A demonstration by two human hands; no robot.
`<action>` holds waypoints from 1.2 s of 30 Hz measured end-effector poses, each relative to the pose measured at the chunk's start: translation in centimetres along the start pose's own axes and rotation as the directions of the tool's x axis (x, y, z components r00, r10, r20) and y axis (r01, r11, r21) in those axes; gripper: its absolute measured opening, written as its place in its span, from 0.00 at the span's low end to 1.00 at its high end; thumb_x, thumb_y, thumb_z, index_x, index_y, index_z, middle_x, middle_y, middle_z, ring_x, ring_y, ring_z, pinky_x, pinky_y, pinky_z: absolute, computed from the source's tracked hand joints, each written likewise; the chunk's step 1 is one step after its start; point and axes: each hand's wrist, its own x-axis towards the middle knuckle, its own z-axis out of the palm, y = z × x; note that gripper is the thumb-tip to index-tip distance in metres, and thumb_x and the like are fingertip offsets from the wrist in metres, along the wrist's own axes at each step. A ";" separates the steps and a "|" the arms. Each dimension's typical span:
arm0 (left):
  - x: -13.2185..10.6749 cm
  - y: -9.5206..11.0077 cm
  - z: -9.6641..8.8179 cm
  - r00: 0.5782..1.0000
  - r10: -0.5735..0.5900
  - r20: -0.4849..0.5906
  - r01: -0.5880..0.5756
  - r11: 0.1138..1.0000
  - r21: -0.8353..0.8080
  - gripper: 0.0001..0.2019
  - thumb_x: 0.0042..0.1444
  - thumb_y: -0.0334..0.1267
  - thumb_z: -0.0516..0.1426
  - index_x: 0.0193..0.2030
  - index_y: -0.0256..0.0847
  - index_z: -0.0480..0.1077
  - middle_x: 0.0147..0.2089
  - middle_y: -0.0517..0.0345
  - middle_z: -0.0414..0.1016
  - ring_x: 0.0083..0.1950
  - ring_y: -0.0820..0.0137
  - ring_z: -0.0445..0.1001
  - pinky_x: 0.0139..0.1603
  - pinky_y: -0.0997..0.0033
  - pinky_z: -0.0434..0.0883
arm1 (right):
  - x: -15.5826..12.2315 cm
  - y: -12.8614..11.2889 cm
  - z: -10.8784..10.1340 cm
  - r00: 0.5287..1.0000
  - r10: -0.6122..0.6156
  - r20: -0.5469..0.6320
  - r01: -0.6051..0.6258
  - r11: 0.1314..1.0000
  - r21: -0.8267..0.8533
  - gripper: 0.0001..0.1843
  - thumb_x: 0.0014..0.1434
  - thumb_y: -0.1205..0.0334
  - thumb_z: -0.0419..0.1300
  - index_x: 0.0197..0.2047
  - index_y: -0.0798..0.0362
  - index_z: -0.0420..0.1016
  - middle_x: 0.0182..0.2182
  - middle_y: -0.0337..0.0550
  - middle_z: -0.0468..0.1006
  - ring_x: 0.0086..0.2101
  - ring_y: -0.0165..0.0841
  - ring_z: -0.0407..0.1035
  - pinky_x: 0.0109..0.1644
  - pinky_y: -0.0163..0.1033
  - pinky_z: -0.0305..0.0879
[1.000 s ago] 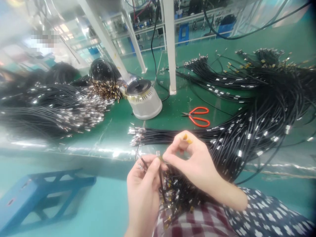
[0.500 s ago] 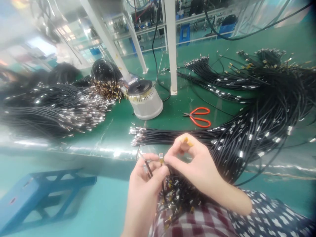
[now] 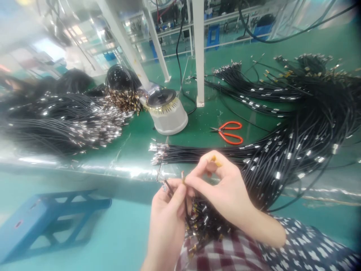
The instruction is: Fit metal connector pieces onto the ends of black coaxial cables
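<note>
My left hand (image 3: 169, 210) is closed, thumb and fingers pinching a thin black cable (image 3: 186, 210) just below its small metal end (image 3: 183, 177). A second dark cable (image 3: 168, 186) passes between the fingers of that hand. My right hand (image 3: 218, 180) is closed in a pinch beside the same metal end, its thumb and forefinger tips touching it; anything hidden between those tips is too small to make out. Yellow tape or a finger cover (image 3: 216, 161) shows on a right finger. Below both hands, a bunch of cables with metal ends (image 3: 204, 222) lies over my lap.
On the green table (image 3: 194, 130) lie red-handled scissors (image 3: 231, 132), a pale tub with a dark round top (image 3: 170, 118), and bundles of black cables at left (image 3: 70, 124) and right (image 3: 304, 116). White posts (image 3: 199, 52) rise behind. A blue stool (image 3: 36, 222) stands at lower left.
The metal end has turned between my fingers, from its broad face to a narrow edge. My left thumb has moved up closer to it. The view has shifted slightly.
</note>
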 end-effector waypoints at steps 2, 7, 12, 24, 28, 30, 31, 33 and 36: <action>0.0 -0.2 0.1 1.000 -0.001 0.004 0.001 1.000 -0.011 0.10 0.54 0.36 0.64 0.25 0.37 0.71 0.24 0.61 0.71 0.22 0.80 0.62 0.24 0.82 0.61 | 0.1 -0.1 -0.1 1.000 0.009 -0.003 -0.009 1.000 -0.011 0.15 0.51 0.76 0.64 0.30 0.50 0.62 0.20 0.28 0.75 0.25 0.27 0.71 0.36 0.35 0.65; 0.1 -0.6 0.3 1.000 0.015 -0.012 -0.016 1.000 -0.012 0.10 0.53 0.38 0.64 0.27 0.37 0.71 0.25 0.61 0.71 0.21 0.80 0.61 0.22 0.81 0.59 | 0.8 0.2 -0.5 0.990 0.116 0.074 -0.120 0.992 0.047 0.16 0.51 0.72 0.66 0.31 0.50 0.60 0.20 0.29 0.75 0.24 0.27 0.69 0.36 0.37 0.65; 0.2 -0.5 0.3 1.000 0.014 -0.017 -0.014 0.999 0.035 0.10 0.52 0.39 0.65 0.27 0.37 0.72 0.24 0.62 0.71 0.20 0.81 0.61 0.22 0.81 0.59 | 0.9 0.5 -0.5 0.984 0.126 0.125 -0.148 0.971 0.186 0.17 0.51 0.71 0.65 0.31 0.49 0.58 0.22 0.29 0.74 0.22 0.26 0.67 0.33 0.37 0.65; 0.4 0.3 0.4 1.000 0.027 0.011 -0.028 0.994 0.104 0.10 0.47 0.39 0.68 0.26 0.36 0.74 0.22 0.60 0.73 0.22 0.79 0.62 0.25 0.79 0.60 | 1.6 0.3 -1.2 0.985 0.133 0.113 -0.135 0.991 0.012 0.20 0.44 0.67 0.72 0.33 0.50 0.64 0.32 0.35 0.78 0.31 0.29 0.69 0.38 0.37 0.64; 0.7 0.6 0.6 0.996 -0.037 0.081 0.033 0.998 0.052 0.12 0.45 0.40 0.69 0.23 0.36 0.73 0.20 0.59 0.73 0.20 0.78 0.62 0.23 0.79 0.59 | 2.4 1.4 -1.6 0.921 0.188 0.342 -0.292 0.913 0.285 0.23 0.44 0.62 0.74 0.35 0.50 0.63 0.30 0.34 0.78 0.21 0.26 0.69 0.27 0.35 0.65; 0.8 0.7 0.7 0.991 -0.075 0.110 0.072 0.997 0.035 0.13 0.45 0.40 0.69 0.22 0.36 0.72 0.19 0.58 0.73 0.19 0.78 0.62 0.22 0.79 0.58 | 2.7 1.7 -1.6 0.895 0.177 0.410 -0.341 0.864 0.371 0.23 0.44 0.62 0.74 0.34 0.51 0.62 0.24 0.31 0.77 0.17 0.27 0.69 0.25 0.35 0.66; 0.8 0.7 0.7 0.989 -0.088 0.119 0.086 0.996 0.028 0.13 0.45 0.41 0.69 0.22 0.36 0.72 0.19 0.59 0.73 0.19 0.78 0.62 0.22 0.79 0.58 | 2.9 1.8 -1.6 0.895 0.163 0.416 -0.337 0.859 0.387 0.23 0.44 0.63 0.74 0.34 0.51 0.62 0.23 0.31 0.77 0.17 0.27 0.70 0.25 0.35 0.67; 0.8 0.7 0.6 0.986 -0.108 0.131 0.106 0.994 0.018 0.13 0.45 0.41 0.69 0.23 0.35 0.73 0.18 0.59 0.71 0.19 0.78 0.61 0.21 0.79 0.57 | 3.1 1.7 -1.7 0.903 0.137 0.408 -0.308 0.868 0.390 0.21 0.45 0.64 0.74 0.33 0.52 0.63 0.23 0.33 0.78 0.19 0.28 0.72 0.27 0.34 0.69; 0.9 0.8 0.3 0.984 -0.122 0.131 0.121 0.992 0.018 0.12 0.49 0.42 0.67 0.26 0.35 0.74 0.20 0.59 0.71 0.18 0.81 0.57 0.20 0.80 0.54 | 2.8 1.0 -2.2 0.901 0.089 0.424 -0.278 0.870 0.408 0.17 0.49 0.65 0.71 0.34 0.52 0.64 0.24 0.34 0.80 0.22 0.27 0.73 0.31 0.35 0.71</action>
